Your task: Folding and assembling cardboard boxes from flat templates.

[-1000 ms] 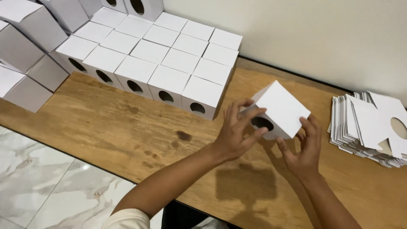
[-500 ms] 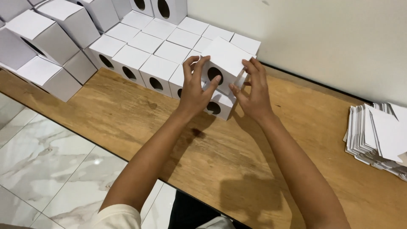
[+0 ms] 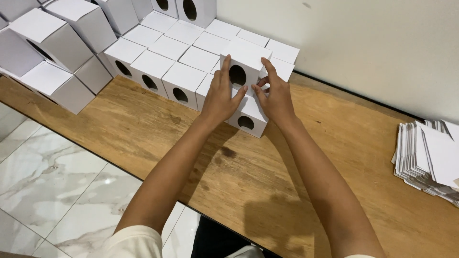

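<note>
Setting: wooden table [image 3: 334, 157] set against a pale wall [image 3: 363, 43], with white marble-patterned floor tiles [image 3: 52, 181] along its near edge.
Box in hand: a small white cardboard box [image 3: 245, 64] with an oval hole in its front face, held just above the right end of the front row of boxes, close to the wall.
Left hand: the left hand [image 3: 221, 98] presses flat against the box's left side, thumb lying by the oval hole, fingers reaching up to the top edge.
Right hand: the right hand [image 3: 276, 95] presses against the box's right side, index finger stretched up along the edge.
Grip: both hands are clamped on the box, one per side (palms open, fingers extended rather than curled).
Rows below: matching white boxes [image 3: 184, 76] stand packed side by side in rows, their oval holes facing the person; one box [image 3: 248, 117] sits directly under the hands.
Left pile: more boxes [image 3: 57, 43] lie heaped at angles at the table's left end.
Right edge: a stack of flat, unfolded white blanks [image 3: 428, 160] rests well apart from the hands.
</note>
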